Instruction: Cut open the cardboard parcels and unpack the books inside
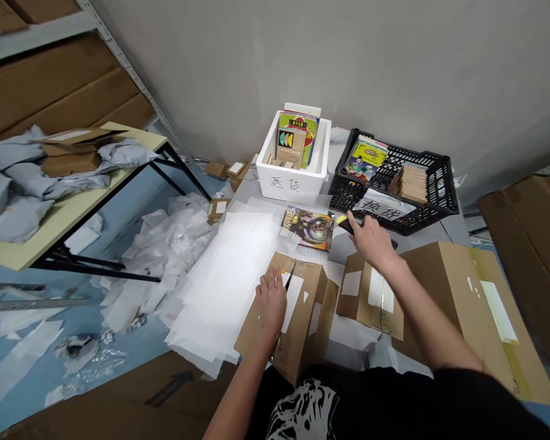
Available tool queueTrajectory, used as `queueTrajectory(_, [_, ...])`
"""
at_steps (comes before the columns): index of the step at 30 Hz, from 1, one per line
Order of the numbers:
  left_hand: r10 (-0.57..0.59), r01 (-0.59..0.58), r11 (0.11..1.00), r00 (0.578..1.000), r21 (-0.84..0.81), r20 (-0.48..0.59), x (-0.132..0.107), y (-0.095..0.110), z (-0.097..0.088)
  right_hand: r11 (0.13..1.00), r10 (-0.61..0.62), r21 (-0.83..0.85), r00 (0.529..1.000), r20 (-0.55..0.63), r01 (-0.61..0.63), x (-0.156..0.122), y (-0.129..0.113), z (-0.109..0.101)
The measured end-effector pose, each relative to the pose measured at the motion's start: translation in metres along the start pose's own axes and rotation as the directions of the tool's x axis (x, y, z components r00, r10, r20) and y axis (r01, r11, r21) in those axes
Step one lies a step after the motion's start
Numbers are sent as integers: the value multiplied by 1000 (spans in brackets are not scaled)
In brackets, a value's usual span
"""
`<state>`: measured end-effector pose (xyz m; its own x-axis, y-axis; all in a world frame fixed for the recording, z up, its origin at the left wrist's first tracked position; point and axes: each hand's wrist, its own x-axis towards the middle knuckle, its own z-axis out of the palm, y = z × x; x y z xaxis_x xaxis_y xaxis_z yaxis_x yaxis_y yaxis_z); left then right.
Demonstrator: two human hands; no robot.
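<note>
My left hand (271, 300) lies with its fingers stretched over the top of a cardboard box (308, 287). A dark slit runs along that box's top seam, beside a white label. My right hand (374, 242) is closed around a black and yellow box cutter (344, 223), held above the table in front of the black crate. Just left of the cutter, a colorful book (308, 227) lies flat, partly under a translucent sheet. Under my right forearm sits a smaller taped carton (360, 293) with white labels.
A white foam bin (293, 187) and a black plastic crate (394, 220) hold books at the back. White foam sheets (238, 256) are stacked on the left. A big carton (462, 305) stands right. Packing scraps (165, 244) litter the floor; a side table (87, 205) bears grey bags.
</note>
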<state>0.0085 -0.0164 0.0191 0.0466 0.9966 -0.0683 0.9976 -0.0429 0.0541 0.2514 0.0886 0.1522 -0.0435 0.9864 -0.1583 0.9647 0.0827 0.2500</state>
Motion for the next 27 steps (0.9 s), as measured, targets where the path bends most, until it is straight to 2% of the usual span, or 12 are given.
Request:
queueTrajectory(2, [16,-16,1000,1000,-18,7,1,0,-3,976,206,54,975,85,-211,-36,-3,37])
queueTrajectory(4, [30,-29,999,999,-37,11,1,0,-6,926,351,97,926,140,-366,-66,-1,75])
queueTrajectory(7, [33,-32,997,999,-64,18,1,2,-9,846,471,190,865,171,-498,-94,5,120])
queueTrajectory(9, [32,-29,996,999,-86,24,2,3,-9,806,522,251,843,129,-537,-104,4,134])
queueTrajectory(11, [27,-23,992,999,-121,34,2,4,-10,798,527,324,849,35,-509,-108,-8,135])
queueTrajectory(14, [18,-8,983,998,-183,53,3,4,-11,798,390,514,920,-43,-314,-107,-51,122])
queueTrajectory(16, [10,3,977,998,-215,60,3,4,-13,715,293,665,956,-3,-217,-104,-89,115])
queueTrajectory(18, [-1,15,971,998,-238,57,3,4,-15,624,287,754,958,22,-205,-101,-124,112])
queueTrajectory(20, [10,5,965,998,-263,57,4,2,-18,571,314,794,949,25,-209,-99,-147,114])
queueTrajectory(22, [42,-17,954,996,-300,77,6,0,-21,541,321,817,947,20,-201,-98,-155,119])
queueTrajectory(24, [66,-19,929,991,-369,114,10,-5,-24,514,307,837,951,22,-186,-99,-152,126])
queueTrajectory(27, [57,54,815,983,-577,174,22,-19,-26,474,296,856,953,64,-205,-103,-137,139])
